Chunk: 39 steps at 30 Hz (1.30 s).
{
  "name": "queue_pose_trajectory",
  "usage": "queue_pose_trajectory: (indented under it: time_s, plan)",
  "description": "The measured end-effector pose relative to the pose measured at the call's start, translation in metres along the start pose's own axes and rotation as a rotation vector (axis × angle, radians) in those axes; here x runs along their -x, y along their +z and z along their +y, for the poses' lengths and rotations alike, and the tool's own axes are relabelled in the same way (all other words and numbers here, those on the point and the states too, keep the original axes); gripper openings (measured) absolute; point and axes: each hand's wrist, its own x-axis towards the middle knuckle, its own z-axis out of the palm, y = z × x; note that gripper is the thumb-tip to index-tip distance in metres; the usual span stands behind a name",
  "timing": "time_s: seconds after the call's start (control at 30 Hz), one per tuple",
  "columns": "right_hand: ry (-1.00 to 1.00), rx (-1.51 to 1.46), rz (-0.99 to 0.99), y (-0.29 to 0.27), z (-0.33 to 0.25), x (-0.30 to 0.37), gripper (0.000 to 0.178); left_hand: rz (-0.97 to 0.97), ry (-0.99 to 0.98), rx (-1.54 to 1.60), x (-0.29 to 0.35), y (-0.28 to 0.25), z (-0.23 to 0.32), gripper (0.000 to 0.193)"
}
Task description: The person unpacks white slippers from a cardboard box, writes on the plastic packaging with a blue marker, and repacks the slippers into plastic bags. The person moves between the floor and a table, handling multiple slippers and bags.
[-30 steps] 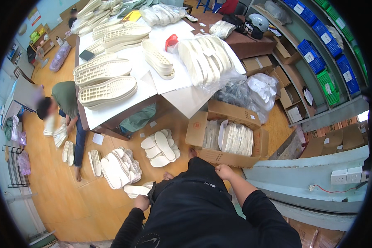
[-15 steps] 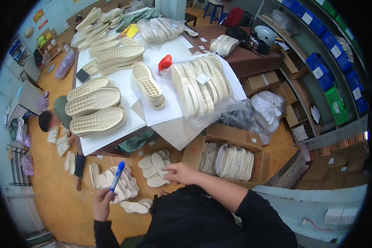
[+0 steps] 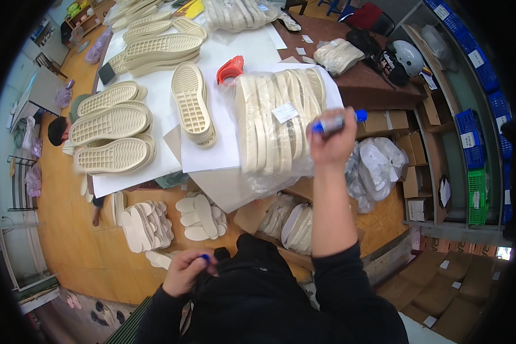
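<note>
My right hand (image 3: 333, 143) is raised at the right edge of a clear plastic bag of cream shoe soles (image 3: 272, 129), with its fingers wrapped round a blue marker (image 3: 328, 124). The bag carries a white label (image 3: 285, 112) on its front. Low down, in front of my body, my left hand (image 3: 183, 274) pinches a small blue cap (image 3: 205, 258). A stack of soles (image 3: 190, 100) stands left of the bag, near a red tape dispenser (image 3: 230, 70). More paired soles (image 3: 112, 126) lie along the table's left side.
The white-covered table (image 3: 163, 132) fills the middle. Below it, white insoles (image 3: 146, 223) lie in piles on the floor, beside a carton (image 3: 252, 215) of bagged soles. Shelves with blue baskets (image 3: 470, 137) line the right. A person (image 3: 57, 132) sits beyond the table's left edge.
The marker has passed from my left hand to my right, which has risen to the bag. My left hand has moved right and lower, now with the blue cap. The view has shifted.
</note>
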Motion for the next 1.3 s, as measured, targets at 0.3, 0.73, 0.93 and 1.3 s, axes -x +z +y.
queue_pose_trajectory:
  time_s: [0.3, 0.73, 0.93, 1.3]
  plan:
    - [0.177, 1.152, -0.048, -0.095, 0.048, -0.077, 0.024, 0.805, 0.002, -0.009, 0.053, -0.039, -0.072, 0.036]
    - [0.147, 1.418, -0.105, -0.085, 0.038, -0.077, 0.024, 0.786, 0.075, -0.090, 0.044, -0.035, -0.062, 0.032]
    - [0.160, 1.393, -0.063, -0.085, 0.034, -0.087, 0.026, 0.785, 0.066, -0.099, 0.045, -0.031, -0.070, 0.033]
    - [0.108, 1.319, 0.079, -0.082, 0.033, -0.079, 0.020, 0.766, 0.052, -0.179, 0.037, -0.028, -0.060, 0.025]
